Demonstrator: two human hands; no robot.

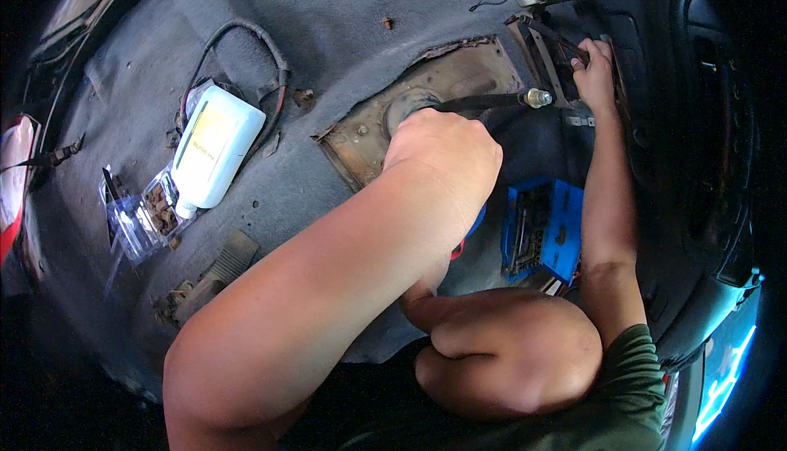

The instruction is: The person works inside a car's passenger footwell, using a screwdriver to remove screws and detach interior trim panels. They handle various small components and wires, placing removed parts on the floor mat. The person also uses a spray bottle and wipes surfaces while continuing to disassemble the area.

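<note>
metal plate [475,72] uncovered, black lever [492,101] apparently still fitted; remaining work unclear. what your left hand [443,141] and right hand [596,78] hold cannot be told.

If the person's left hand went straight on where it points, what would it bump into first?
Probably the dark lever, which lies just beyond the left hand. Depth is unclear here, so they may already touch.

Shows grey on the carpet [328,8], white on the plastic bottle [238,148], yellow on its label [211,129], blue on the tool case [566,230], rust-streaked tan on the metal panel [479,66], black on the rod [492,101], dark green on the sleeve [639,369].
</note>
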